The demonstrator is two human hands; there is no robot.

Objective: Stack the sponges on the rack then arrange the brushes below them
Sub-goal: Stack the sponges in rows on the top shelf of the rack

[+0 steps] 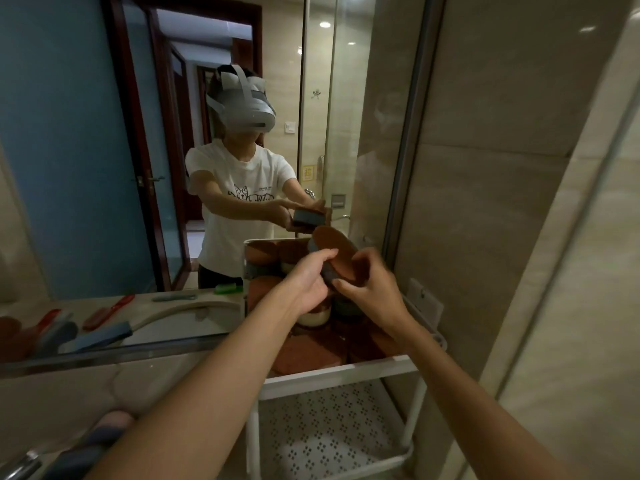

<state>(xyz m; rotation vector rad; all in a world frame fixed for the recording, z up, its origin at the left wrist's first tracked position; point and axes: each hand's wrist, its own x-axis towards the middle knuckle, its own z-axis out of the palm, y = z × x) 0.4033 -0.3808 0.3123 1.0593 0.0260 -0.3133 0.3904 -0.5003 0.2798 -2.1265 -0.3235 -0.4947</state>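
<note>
Both my hands hold one oval sponge [334, 252], brown on top with a dark grey side, above the top shelf of the white rack [343, 370]. My left hand [306, 284] grips its near left edge. My right hand [372, 289] curls round its right end. Several brown and grey sponges [304, 353] lie piled on the top shelf under my hands. The lower perforated shelf [325, 427] is bare. A striped brush handle [104, 434] lies on the counter at the lower left, partly hidden by my left arm.
A wall mirror [138, 202] stands behind the counter and reflects a person in a headset, the rack, and brushes and sponges on the counter. A tiled wall [485, 237] closes in the rack's right side. A metal tap tip [20, 465] shows at the bottom left.
</note>
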